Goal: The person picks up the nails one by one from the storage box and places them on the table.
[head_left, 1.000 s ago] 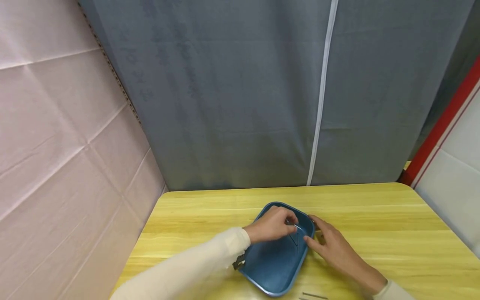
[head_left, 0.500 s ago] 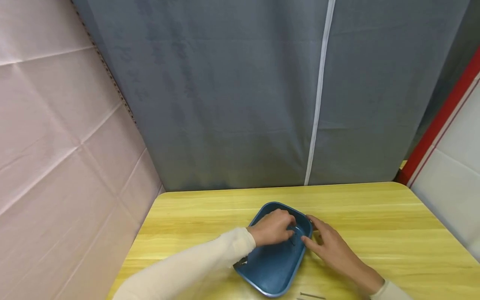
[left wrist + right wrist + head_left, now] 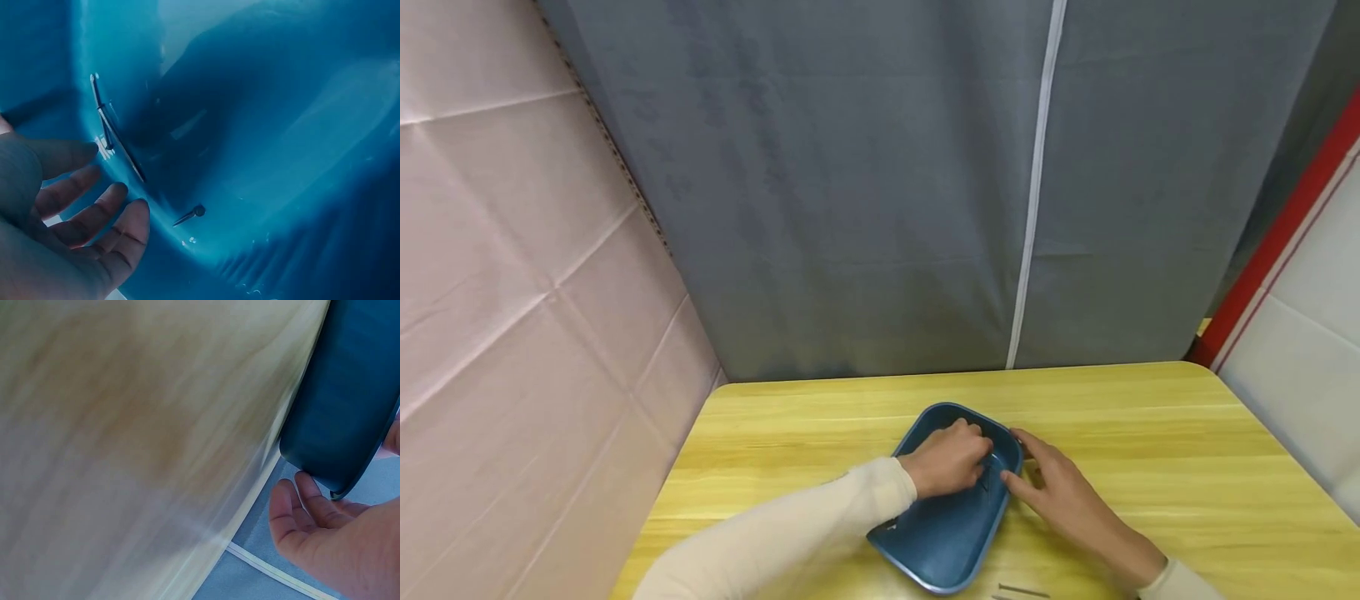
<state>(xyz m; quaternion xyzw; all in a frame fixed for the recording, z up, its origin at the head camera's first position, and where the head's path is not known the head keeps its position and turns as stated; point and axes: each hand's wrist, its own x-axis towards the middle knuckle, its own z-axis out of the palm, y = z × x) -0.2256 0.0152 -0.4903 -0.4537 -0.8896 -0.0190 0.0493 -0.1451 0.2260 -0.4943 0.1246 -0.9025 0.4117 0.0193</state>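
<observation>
A blue rectangular tray (image 3: 936, 546) with rounded corners stands angled on the table. My left hand (image 3: 951, 458) reaches into its far end, palm down. In the left wrist view the fingers are loosely bent and the thumb tip is right beside thin dark nails (image 3: 127, 152) that cross at the tray's edge. Another nail (image 3: 190, 215) lies beyond the fingertips. Nothing shows between the fingers. My right hand (image 3: 1063, 487) rests with thumb and fingertips spread against the outside of the tray's right far corner. The right wrist view shows relaxed fingers (image 3: 322, 503) touching the tray's end.
More nails (image 3: 1022, 591) lie on the wooden table (image 3: 775, 442) near its front, right of the tray. A grey curtain (image 3: 850, 208) hangs behind the table. Pale sheeting (image 3: 512, 333) stands at the left, with a red-edged white panel (image 3: 1315, 350) at the right.
My left hand has lowered further into the tray over the nails, its fingers curling downward. The right hand keeps its place at the tray's corner. The head view has shifted slightly.
</observation>
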